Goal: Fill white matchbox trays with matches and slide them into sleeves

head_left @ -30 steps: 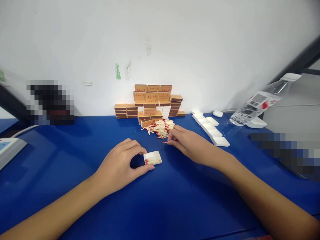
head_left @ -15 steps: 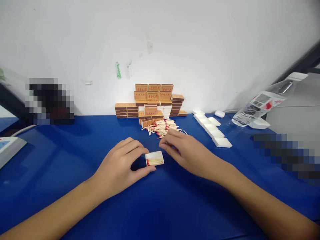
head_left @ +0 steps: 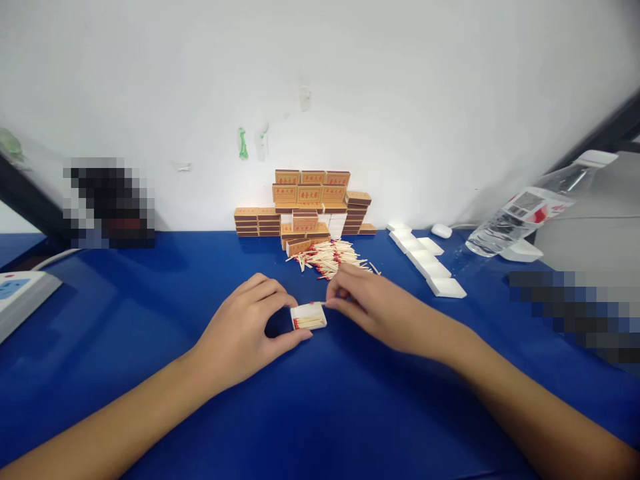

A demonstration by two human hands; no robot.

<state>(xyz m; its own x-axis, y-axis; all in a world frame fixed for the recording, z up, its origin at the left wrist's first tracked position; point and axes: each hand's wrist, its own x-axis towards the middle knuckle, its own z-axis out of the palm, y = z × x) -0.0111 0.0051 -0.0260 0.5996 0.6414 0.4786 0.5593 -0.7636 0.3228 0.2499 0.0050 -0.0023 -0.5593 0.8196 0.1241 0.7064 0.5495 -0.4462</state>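
My left hand [head_left: 250, 320] grips a small white matchbox tray [head_left: 304, 311] between thumb and fingers, on the blue table. Several red-headed matches [head_left: 310, 323] lie side by side in the tray. At its right end, my right hand [head_left: 363, 297] pinches a single match [head_left: 319, 304], whose red head points left over the tray's far edge. Beyond my right hand spreads a loose pile of matches [head_left: 333, 257].
Orange matchboxes [head_left: 310, 193] are stacked against the wall behind the pile. White empty trays [head_left: 427, 263] stand in a row at right, near a tilted plastic bottle [head_left: 520, 207] and a small white case [head_left: 441, 231]. A power strip [head_left: 25, 297] lies at far left.
My right hand has come slightly right and down, and a match now shows in its fingertips above the tray. My left hand still holds the tray. The whole view has shifted slightly.
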